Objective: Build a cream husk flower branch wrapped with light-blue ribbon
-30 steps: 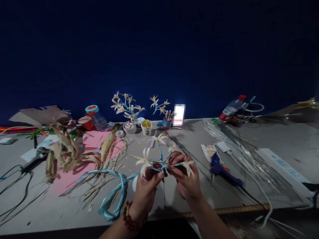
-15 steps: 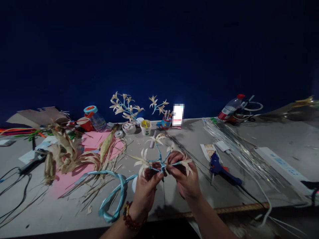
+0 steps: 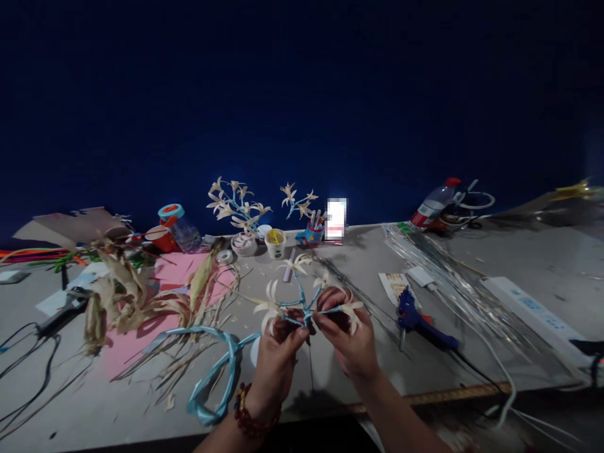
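Flower spray: The blue-stemmed flower spray (image 3: pixel 303 294) is upright in front of you, above the near middle of the table (image 3: pixel 155 420). Its pale flowers spread to the left, top and right.
Left hand: Your left hand (image 3: pixel 282 353) is closed, thumb against fingers, gripping the spray at the joint where its branches meet. The fingertips are partly hidden behind the stems.
Right hand: Your right hand (image 3: pixel 353 343) is nearly closed, its fingers curled and the thumb and index finger pinching at the base of the right branch. You cannot tell whether they also hold a strip there.
Left wrist: You wear a beaded bracelet (image 3: pixel 255 415).
Blue ribbon: The blue ribbon (image 3: pixel 232 368) lies looped on the table left of your left hand; one length runs up to that hand and passes out of sight.
Left work area: Dried husks (image 3: pixel 125 286) lie partly over pink paper (image 3: pixel 123 355).
Right work area: The blue glue gun (image 3: pixel 421 324) lies on its side, to the right of your right hand. Thin wires (image 3: pixel 346 283) lie beyond that hand, and a clear-wrapped bundle (image 3: pixel 465 292) lies farther right.
Back edge: A large rear spray (image 3: pixel 237 204) and a small rear spray (image 3: pixel 297 202) stand near a white cup (image 3: pixel 275 244), a blue mug (image 3: pixel 313 234) and a lit screen (image 3: pixel 336 219). A red-capped bottle (image 3: pixel 433 206) leans at the right.
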Demonstrator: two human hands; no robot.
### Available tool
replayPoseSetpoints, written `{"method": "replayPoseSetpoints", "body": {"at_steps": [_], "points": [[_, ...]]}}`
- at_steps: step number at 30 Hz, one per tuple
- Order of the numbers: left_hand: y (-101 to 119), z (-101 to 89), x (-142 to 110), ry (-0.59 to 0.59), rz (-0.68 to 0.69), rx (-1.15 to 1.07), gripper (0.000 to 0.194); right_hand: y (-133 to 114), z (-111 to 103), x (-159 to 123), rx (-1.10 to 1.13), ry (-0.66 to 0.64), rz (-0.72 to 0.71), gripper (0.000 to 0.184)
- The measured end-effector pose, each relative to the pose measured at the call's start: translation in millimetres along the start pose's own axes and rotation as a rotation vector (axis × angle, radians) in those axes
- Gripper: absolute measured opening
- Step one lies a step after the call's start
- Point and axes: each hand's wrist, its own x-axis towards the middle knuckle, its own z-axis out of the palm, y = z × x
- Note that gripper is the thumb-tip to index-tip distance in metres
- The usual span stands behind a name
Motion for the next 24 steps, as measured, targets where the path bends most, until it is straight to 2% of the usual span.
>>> {"method": "replayPoseSetpoints", "body": {"at_steps": [11, 17, 24], "points": [[1.8, -0.3, 1.4, 0.007, 0.024, 0.033, 0.026, 4.0, 1.3, -1.7, -0.017, -0.012, 0.0, 0.013], [1.8, -4.0, 0.6, 0.05, 0.007, 0.014, 0.029, 5.5, 4.1, -1.7, 0.009, -0.012, 0.012, 0.014], [3.0, -5.3, 2.6, 0.023, 0.03, 0.001, 0.026, 6.3, 5.3, -0.2, 0.029, -0.04, 0.014, 0.014]]}}
